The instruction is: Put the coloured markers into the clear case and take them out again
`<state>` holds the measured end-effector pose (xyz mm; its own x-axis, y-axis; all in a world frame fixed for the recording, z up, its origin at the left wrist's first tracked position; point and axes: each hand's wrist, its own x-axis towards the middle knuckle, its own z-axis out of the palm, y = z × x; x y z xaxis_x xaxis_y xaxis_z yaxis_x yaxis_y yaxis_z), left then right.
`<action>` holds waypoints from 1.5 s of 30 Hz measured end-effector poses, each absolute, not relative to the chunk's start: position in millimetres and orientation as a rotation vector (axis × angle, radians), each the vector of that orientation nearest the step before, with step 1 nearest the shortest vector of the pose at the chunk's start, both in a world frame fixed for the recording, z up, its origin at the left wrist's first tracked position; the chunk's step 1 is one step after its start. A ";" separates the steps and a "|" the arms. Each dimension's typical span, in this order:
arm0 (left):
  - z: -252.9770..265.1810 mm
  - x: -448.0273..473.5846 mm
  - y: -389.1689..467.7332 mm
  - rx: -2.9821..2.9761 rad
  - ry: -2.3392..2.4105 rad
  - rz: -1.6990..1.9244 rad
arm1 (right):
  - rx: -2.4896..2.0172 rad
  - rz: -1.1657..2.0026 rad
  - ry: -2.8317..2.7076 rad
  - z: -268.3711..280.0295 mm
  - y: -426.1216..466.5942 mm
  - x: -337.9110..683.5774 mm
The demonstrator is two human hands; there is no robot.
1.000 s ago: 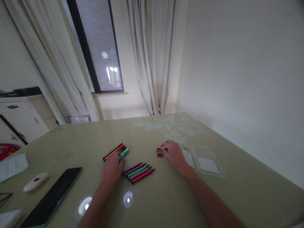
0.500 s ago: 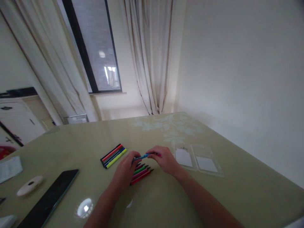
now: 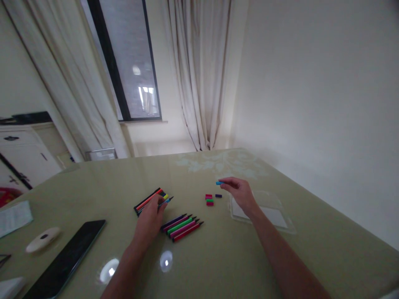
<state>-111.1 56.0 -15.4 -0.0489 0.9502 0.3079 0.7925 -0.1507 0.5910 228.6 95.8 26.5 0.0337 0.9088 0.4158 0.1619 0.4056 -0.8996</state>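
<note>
My left hand (image 3: pixel 150 220) is closed around a blue marker (image 3: pixel 165 202), whose dark tip is bare and points right. Between finger and thumb, my right hand (image 3: pixel 239 192) pinches a small light-blue pen cap (image 3: pixel 219 183) above the table. Below and left of it lie several loose caps (image 3: pixel 209 200) in pink, red, green and dark blue. A row of uncapped markers (image 3: pixel 183 227), purple, green, pink and red, rests just right of my left hand. Behind that hand, partly covered by it, is a group of capped markers (image 3: pixel 150 198) in black, orange and yellow.
A clear plastic case (image 3: pixel 280 216) with white inserts lies partly under my right hand. On the left side are a black phone-like slab (image 3: pixel 67 259), a white oval object (image 3: pixel 43 239) and a pale paper (image 3: pixel 14 218). A wall borders the table (image 3: pixel 218 265) on the right.
The blue marker's cap has come off. My right hand has moved right and up with the cap, while my left has moved left with the marker, uncovering the row and loose caps.
</note>
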 end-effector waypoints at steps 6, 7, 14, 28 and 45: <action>-19.1 -109.8 54.8 2.109 1.915 0.772 | -0.890 0.974 -1.403 41.3 78.5 215.8; -17.9 -108.5 54.0 2.099 1.904 0.765 | -0.890 0.984 -1.420 42.8 77.1 215.0; -10.4 -98.5 50.2 1.977 1.720 0.727 | -1.216 0.665 -1.937 28.7 80.6 212.5; -15.0 -132.0 54.2 1.991 2.358 0.703 | -1.428 0.472 -2.133 7.9 78.5 197.9; 14.0 -48.6 27.6 1.928 1.308 0.978 | -0.926 0.746 -1.941 27.4 61.0 167.8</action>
<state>-48.6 27.6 14.0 0.2413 0.9409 0.2378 0.4943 -0.3300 0.8042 167.8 61.0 27.4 -0.3757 0.8211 0.4296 0.3222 0.5504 -0.7702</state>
